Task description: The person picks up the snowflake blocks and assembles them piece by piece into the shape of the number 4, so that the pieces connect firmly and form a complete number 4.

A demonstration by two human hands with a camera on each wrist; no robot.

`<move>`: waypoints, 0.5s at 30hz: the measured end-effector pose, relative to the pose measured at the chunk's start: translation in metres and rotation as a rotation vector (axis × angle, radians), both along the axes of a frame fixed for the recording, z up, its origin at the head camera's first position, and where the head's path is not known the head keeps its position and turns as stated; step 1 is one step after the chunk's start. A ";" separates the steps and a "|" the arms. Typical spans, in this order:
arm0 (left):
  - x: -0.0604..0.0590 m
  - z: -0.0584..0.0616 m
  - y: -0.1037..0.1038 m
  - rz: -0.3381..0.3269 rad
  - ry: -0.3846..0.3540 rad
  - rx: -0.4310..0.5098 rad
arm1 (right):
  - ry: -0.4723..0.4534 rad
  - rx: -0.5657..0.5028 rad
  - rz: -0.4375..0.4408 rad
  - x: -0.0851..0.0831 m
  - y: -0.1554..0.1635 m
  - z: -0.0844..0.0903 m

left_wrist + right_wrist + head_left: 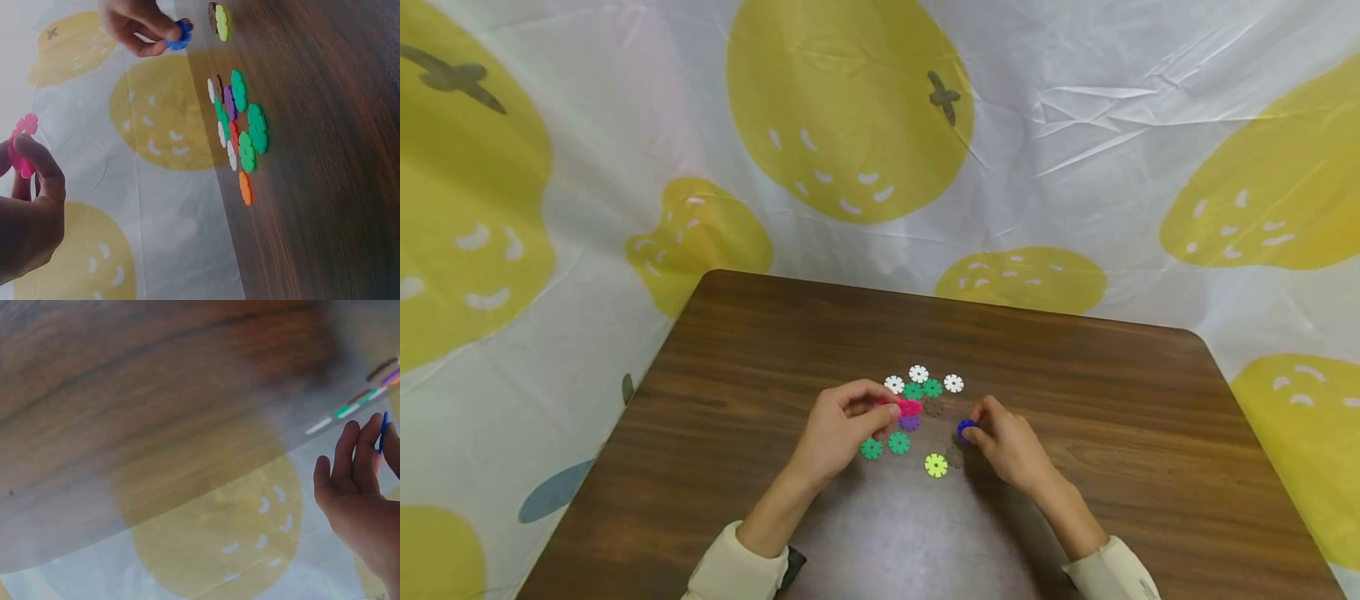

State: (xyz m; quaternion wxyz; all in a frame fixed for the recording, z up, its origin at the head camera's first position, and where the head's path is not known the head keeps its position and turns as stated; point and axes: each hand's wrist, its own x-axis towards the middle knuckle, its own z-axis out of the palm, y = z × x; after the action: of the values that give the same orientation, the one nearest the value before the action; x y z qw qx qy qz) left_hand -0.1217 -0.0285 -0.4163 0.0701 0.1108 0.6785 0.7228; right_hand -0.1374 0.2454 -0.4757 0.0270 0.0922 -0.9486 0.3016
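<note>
My left hand [841, 427] pinches pink notched plastic discs [911, 407] above the scattered pieces; whether they are joined is hard to tell. Between thumb and fingertips, my right hand [1013, 448] holds a blue notched disc [966, 430], also visible in the left wrist view as a blue disc [180, 35]. Apart from each other, both hands stay over the table. Below the pink pieces lies a purple disc [909, 423]. A yellow disc [936, 465] and a brown disc [955, 456] lie near the right hand. Seen edge-on in the right wrist view is the blue disc [384, 432].
White discs [918, 373] and green discs [932, 387] lie beyond the hands, with another green disc [898, 442] nearer. The left wrist view shows an orange disc [245, 187] and a red disc [234, 135]. A patterned curtain [865, 250] hangs behind the brown table [775, 333].
</note>
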 end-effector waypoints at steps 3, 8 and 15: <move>0.000 0.000 0.001 -0.003 -0.004 0.006 | 0.015 -0.067 -0.019 0.003 -0.003 0.007; 0.001 0.000 0.002 -0.011 0.008 0.026 | 0.046 -0.167 -0.026 0.008 -0.007 0.016; 0.001 0.001 0.002 -0.035 -0.003 0.037 | 0.044 -0.237 -0.043 0.016 -0.011 0.032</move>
State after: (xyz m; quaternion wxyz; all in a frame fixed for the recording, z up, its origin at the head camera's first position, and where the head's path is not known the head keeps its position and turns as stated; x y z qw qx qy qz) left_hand -0.1209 -0.0263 -0.4151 0.0818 0.1231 0.6629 0.7340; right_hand -0.1215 0.2343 -0.4432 0.0647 0.0747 -0.9073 0.4087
